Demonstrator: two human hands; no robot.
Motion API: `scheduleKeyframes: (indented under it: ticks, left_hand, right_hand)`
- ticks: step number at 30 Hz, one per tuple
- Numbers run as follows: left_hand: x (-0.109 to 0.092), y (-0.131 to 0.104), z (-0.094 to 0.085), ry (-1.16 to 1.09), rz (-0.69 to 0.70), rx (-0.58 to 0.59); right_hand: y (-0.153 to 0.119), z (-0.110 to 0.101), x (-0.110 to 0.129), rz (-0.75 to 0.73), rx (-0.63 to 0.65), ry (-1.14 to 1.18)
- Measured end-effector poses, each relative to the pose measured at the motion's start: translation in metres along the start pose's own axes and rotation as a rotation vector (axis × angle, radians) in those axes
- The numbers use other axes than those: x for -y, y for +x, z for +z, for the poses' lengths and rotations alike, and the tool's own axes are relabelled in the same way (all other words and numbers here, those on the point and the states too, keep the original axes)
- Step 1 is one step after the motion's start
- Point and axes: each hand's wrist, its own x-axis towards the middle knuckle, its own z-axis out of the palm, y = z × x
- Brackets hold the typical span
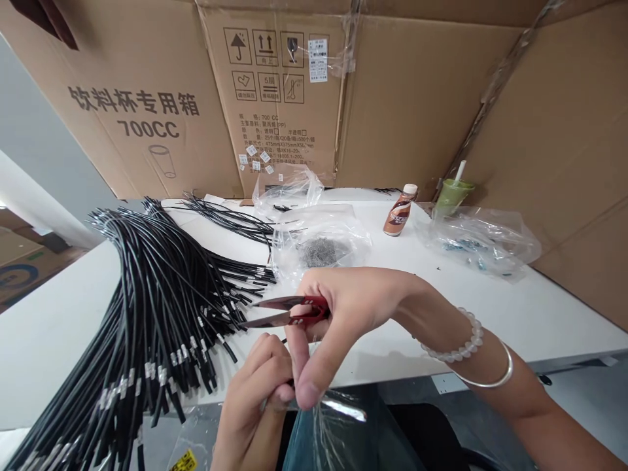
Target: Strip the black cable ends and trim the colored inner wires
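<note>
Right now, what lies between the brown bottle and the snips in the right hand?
In the head view, a clear bag holding small grey metal bits lies on the table between the bottle and the snips in the right hand.

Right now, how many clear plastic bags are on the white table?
3: one at the back by the cardboard box, one mid-table holding small grey bits, one right of the brown bottle. More may be hidden.

coffee bottle [401, 210], green cup [453, 195], cardboard boxes [275, 98]

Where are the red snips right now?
The red snips are in the right hand, blades pointing left toward the black cords, just above the left hand.
</note>
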Motion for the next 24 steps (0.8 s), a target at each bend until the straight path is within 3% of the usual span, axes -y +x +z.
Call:
scheduleKeyframes:
  ticks: [5,10,14,19,24]
  left_hand:
    - [-0.003,-0.001,-0.002,-0.035,-0.032,-0.01]
    - [0.002,-0.008,-0.009,-0.005,-0.038,-0.056]
    - [0.004,-0.009,-0.009,-0.016,-0.086,-0.061]
    - [0.003,-0.007,-0.006,-0.056,-0.08,-0.041]
    - [0.003,-0.008,-0.006,-0.055,-0.07,-0.012]
  right_hand:
    - [0.004,0.007,-0.003,-0.014,0.094,0.075]
    - [0.007,0.015,-0.021,-0.182,-0.084,0.294]
    - [0.001,0.033,-0.036,-0.264,-0.127,0.52]
    - [-0.001,0.058,-0.051,-0.137,-0.293,0.645]
    - [-0.003,0.059,-0.051,-0.038,-0.375,0.658]
